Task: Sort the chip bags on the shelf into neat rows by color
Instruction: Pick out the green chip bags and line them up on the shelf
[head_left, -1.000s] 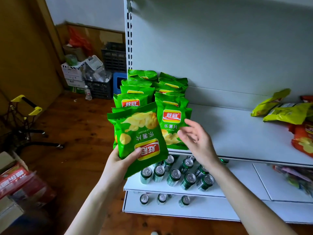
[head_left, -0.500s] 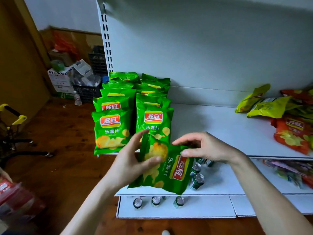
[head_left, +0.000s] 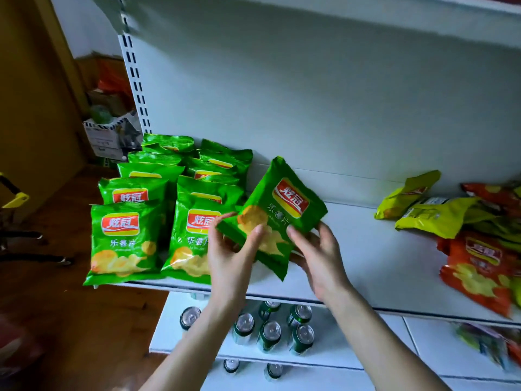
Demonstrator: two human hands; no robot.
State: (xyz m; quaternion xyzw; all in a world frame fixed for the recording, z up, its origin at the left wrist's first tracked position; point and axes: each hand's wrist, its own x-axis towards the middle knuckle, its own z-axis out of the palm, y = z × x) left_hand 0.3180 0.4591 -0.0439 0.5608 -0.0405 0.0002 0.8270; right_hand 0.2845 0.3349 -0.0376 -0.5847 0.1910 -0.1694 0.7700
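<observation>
A green chip bag [head_left: 284, 204] is tilted above the white shelf [head_left: 375, 258], label up. My left hand [head_left: 231, 258] grips its lower left corner, thumb on the front. My right hand [head_left: 318, 255] holds its lower right edge from beneath. To the left, two rows of green chip bags [head_left: 124, 238] stand upright, running back toward the shelf wall. At the far right lie loose yellow-green bags [head_left: 439, 215] and orange bags [head_left: 479, 266] in a jumble.
Green drink cans [head_left: 270, 331] stand on the lower shelf under my arms. Left of the shelf is a wooden floor [head_left: 73, 314] with boxes [head_left: 107, 136] at the back and a yellow-handled cart [head_left: 14, 198] at the left edge.
Both hands have lifted the green bag from below the shelf edge up over the shelf, right of the two rows, and turned it so that its label faces up.
</observation>
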